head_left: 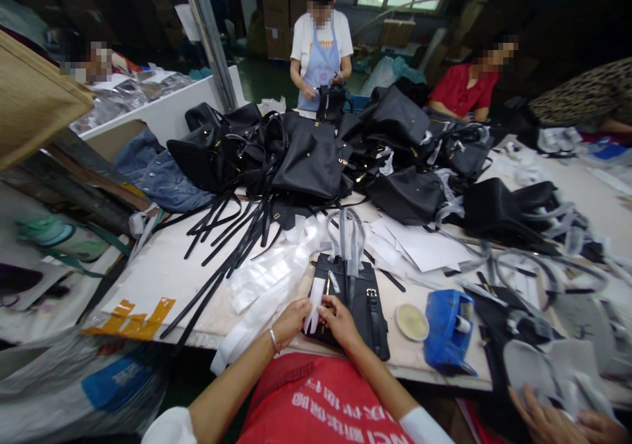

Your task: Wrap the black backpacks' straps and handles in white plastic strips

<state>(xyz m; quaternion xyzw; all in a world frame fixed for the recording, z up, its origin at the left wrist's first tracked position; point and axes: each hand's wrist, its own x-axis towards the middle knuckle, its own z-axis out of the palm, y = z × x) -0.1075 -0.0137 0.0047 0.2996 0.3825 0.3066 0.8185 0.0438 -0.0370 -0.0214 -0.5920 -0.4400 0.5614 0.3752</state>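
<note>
A black handbag [363, 279] lies at the table's near edge, in front of my body. Its handles [345, 236] stand up, wrapped in clear plastic film. On the bag's left part, along a gold zipper [328, 282], lies a narrow white strip [317, 296]. My left hand [292, 322] has its fingers closed on the strip's left edge near its lower end. From the right, my right hand [340, 320] pinches the same strip, thumb and forefinger together beside the zipper. White wrapping sheet [269, 276] spreads to the left of the bag.
Many black bags [311, 161] are heaped across the table's back, with loose straps [241, 233] hanging forward. A blue tape dispenser [448, 329] and a round tin [411, 322] sit right of the bag. Another person's hands [543, 414] work at the lower right; a person in an apron [320, 55] stands opposite.
</note>
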